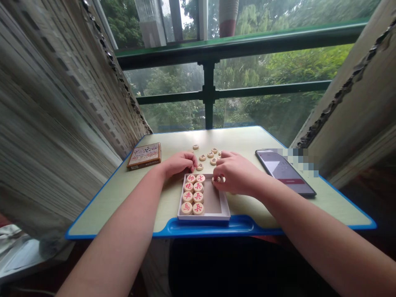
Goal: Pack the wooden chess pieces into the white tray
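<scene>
A shallow white box tray lies near the table's front edge, with several round wooden chess pieces with red characters set in two columns on its left side. My right hand is curled over the tray's far right corner, pinching a chess piece at its fingertips. My left hand rests just beyond the tray's far left corner, fingers curled, next to a loose piece. Several loose pieces lie on the table beyond both hands.
The small pale table has a blue rim. The box lid lies at the left, a smartphone at the right. Curtains hang on both sides, and a window with a green railing stands behind.
</scene>
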`<state>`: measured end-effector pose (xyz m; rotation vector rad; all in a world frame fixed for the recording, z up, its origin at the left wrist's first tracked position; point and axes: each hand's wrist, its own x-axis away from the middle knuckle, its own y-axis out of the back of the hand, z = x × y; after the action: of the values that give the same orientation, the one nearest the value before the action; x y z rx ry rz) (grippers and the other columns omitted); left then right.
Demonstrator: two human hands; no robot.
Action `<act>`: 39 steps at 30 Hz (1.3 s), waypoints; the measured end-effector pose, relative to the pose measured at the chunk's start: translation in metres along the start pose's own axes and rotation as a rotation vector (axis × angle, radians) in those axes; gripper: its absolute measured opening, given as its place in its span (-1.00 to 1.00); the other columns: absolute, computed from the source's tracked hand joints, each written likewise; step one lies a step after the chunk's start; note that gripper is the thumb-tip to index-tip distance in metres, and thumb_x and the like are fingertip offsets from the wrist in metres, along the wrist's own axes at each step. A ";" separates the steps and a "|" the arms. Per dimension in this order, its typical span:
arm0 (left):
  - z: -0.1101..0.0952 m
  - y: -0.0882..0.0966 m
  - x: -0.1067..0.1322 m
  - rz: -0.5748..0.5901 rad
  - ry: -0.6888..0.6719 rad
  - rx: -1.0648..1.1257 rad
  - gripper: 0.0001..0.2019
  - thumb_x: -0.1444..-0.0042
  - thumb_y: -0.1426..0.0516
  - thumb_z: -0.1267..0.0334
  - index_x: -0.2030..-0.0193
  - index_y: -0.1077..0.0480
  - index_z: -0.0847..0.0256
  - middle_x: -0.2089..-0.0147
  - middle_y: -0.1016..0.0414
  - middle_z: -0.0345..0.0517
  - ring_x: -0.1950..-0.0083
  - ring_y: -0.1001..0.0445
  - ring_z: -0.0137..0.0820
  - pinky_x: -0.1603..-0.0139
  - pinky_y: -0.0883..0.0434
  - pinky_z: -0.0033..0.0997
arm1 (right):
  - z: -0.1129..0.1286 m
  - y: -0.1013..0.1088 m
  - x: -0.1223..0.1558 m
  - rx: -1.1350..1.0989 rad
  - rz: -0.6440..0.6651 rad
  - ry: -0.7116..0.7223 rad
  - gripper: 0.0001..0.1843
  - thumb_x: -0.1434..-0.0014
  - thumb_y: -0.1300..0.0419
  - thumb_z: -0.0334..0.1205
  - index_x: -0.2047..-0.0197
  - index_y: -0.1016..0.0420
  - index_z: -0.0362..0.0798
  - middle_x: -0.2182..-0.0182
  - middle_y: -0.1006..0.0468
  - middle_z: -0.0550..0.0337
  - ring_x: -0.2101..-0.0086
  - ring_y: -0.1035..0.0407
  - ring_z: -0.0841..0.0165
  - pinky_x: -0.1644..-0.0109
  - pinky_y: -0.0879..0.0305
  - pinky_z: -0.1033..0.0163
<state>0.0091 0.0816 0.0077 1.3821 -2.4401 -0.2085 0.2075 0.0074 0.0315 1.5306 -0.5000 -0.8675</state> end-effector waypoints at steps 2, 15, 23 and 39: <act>0.000 0.000 0.001 -0.002 0.002 -0.003 -0.83 0.33 0.01 0.53 0.59 -0.36 0.30 0.63 -0.35 -0.21 0.55 -0.28 -0.56 0.51 -0.19 -0.60 | 0.000 0.001 0.001 -0.019 -0.020 0.000 -0.85 0.05 -0.22 -0.21 0.53 -0.57 -0.07 0.51 -0.51 0.07 0.33 -0.20 0.27 0.23 -0.06 0.19; 0.002 0.000 -0.002 -0.009 -0.033 0.019 -0.84 0.31 -0.01 0.54 0.60 -0.36 0.29 0.65 -0.35 -0.21 0.58 -0.28 -0.54 0.54 -0.19 -0.57 | 0.003 -0.003 -0.001 -0.132 -0.072 0.150 -0.80 -0.08 -0.14 -0.24 0.34 -0.61 -0.03 0.50 -0.45 0.11 0.39 -0.16 0.33 0.24 -0.04 0.22; 0.002 0.001 -0.002 -0.010 -0.048 0.010 -0.83 0.31 0.00 0.54 0.59 -0.37 0.29 0.65 -0.35 -0.22 0.58 -0.27 -0.56 0.54 -0.19 -0.59 | 0.003 -0.007 -0.002 -0.120 -0.039 0.166 -0.79 -0.07 -0.15 -0.29 0.28 -0.62 -0.01 0.50 -0.46 0.12 0.36 -0.18 0.32 0.19 -0.08 0.22; 0.003 0.016 0.003 0.258 -0.088 0.062 -0.61 0.30 -0.08 0.61 0.28 -0.51 0.29 0.29 -0.55 -0.08 0.21 -0.46 -0.43 0.21 -0.35 -0.48 | -0.034 -0.008 -0.008 0.025 -0.179 -0.336 -0.69 -0.20 0.00 -0.21 0.36 -0.56 -0.07 0.42 -0.56 0.08 0.34 -0.27 0.29 0.31 -0.14 0.26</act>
<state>-0.0064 0.0877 0.0098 1.0869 -2.6881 -0.1343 0.2267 0.0368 0.0252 1.4743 -0.6239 -1.2727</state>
